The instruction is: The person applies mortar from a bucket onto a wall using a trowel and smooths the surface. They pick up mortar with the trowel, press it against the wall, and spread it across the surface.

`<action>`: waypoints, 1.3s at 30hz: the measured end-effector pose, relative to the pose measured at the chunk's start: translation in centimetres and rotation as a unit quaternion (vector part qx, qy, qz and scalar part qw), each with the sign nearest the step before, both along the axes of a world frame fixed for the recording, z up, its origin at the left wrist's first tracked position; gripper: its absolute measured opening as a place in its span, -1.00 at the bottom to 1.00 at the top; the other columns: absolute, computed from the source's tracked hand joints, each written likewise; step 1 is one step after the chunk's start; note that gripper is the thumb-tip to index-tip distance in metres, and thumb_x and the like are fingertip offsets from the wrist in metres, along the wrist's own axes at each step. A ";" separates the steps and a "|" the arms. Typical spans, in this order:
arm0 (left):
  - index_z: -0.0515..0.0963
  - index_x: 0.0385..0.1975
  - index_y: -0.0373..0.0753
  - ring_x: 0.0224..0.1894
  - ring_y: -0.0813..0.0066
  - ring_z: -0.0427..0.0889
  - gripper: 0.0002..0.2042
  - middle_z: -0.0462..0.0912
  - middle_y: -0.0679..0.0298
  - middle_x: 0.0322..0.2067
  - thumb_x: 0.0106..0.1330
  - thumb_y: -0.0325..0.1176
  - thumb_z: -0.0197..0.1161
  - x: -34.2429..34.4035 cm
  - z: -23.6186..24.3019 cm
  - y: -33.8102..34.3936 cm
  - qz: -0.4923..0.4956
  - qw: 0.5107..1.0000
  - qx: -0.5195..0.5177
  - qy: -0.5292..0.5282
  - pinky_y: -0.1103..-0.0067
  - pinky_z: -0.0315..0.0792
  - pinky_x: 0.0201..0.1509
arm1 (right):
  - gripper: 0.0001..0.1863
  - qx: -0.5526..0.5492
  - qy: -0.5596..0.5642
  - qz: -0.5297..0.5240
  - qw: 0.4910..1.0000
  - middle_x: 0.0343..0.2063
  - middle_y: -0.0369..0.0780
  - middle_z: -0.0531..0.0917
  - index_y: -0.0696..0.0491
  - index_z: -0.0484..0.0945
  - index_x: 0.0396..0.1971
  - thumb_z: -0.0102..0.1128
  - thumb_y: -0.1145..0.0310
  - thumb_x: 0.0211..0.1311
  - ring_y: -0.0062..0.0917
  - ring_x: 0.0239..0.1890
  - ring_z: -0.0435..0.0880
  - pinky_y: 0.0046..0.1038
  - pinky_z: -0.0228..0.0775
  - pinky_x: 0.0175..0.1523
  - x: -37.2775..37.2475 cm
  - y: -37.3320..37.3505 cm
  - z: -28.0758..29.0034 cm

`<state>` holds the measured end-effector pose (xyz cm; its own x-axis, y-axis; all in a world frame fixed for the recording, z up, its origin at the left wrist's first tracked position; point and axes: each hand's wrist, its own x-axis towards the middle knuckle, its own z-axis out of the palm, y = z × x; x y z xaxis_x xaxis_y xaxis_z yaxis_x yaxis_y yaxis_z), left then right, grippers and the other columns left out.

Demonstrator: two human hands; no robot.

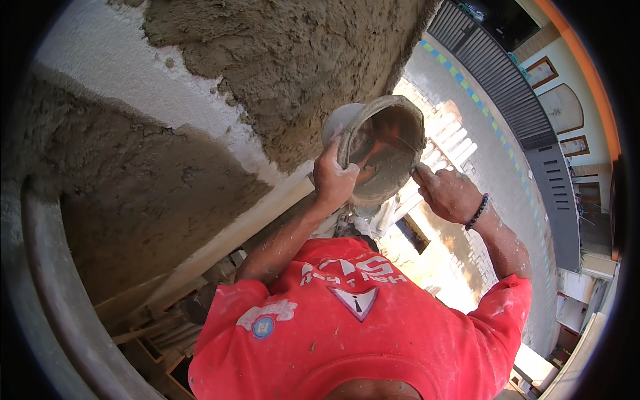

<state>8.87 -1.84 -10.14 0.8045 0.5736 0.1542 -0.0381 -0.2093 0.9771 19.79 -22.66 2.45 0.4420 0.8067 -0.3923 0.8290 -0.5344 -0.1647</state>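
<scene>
A round bucket (418, 127), its rim crusted with mortar, is tilted so that its mouth faces me. Grey-brown wet mortar (383, 180) lies inside, with an orange-brown patch above it that I cannot make out. My left hand (335, 175) grips the bucket's left rim, thumb toward the inside and fingers along the outer wall. At the right rim, my right hand (452, 193) is closed with its fingers curled; what they hold is hidden. Just beyond the bucket rises a wall with rough, wet plaster (287, 67).
A pale unplastered strip (153, 83) divides the fresh plaster from a darker plastered face (147, 200) at left. A curved grey edge (60, 280) runs down the far left. Far below on the right are a paved street (493, 133) and a grey slatted gate (500, 80).
</scene>
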 end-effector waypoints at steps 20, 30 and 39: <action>0.36 0.12 -0.43 0.00 0.48 0.51 -0.43 0.54 0.16 -0.04 -0.03 -0.71 0.02 0.4 1.6 -0.3 -0.046 0.988 -0.041 -0.142 0.60 0.34 0.13 | -0.63 0.065 0.033 -0.135 0.988 -0.56 0.03 0.59 0.15 0.40 0.00 0.02 0.27 0.28 -0.14 -0.53 0.60 -0.17 0.44 -0.30 -0.4 -2.8 2.3; 0.45 -0.14 -0.41 -0.27 0.64 0.47 -0.63 0.54 0.30 -0.29 -0.03 -0.68 0.04 2.0 5.4 1.0 -0.006 0.988 -0.080 -0.135 0.67 0.39 -0.13 | -0.62 0.127 -0.223 -0.055 0.965 -0.46 -0.06 0.54 0.14 0.36 -0.01 0.05 0.45 0.13 -0.21 -0.40 0.60 -0.20 0.47 -0.35 0.4 -0.7 1.4; 0.49 -0.13 -0.41 -0.28 0.62 0.50 -0.60 0.58 0.29 -0.31 -0.06 -0.67 0.05 3.5 4.7 0.0 0.003 0.983 -0.077 -0.164 0.65 0.41 -0.12 | -0.48 -0.039 -0.315 0.018 0.948 -0.40 0.04 0.63 0.38 0.35 0.08 0.03 0.43 0.11 -0.32 -0.33 0.65 -0.35 0.52 -0.39 1.2 3.5 -6.2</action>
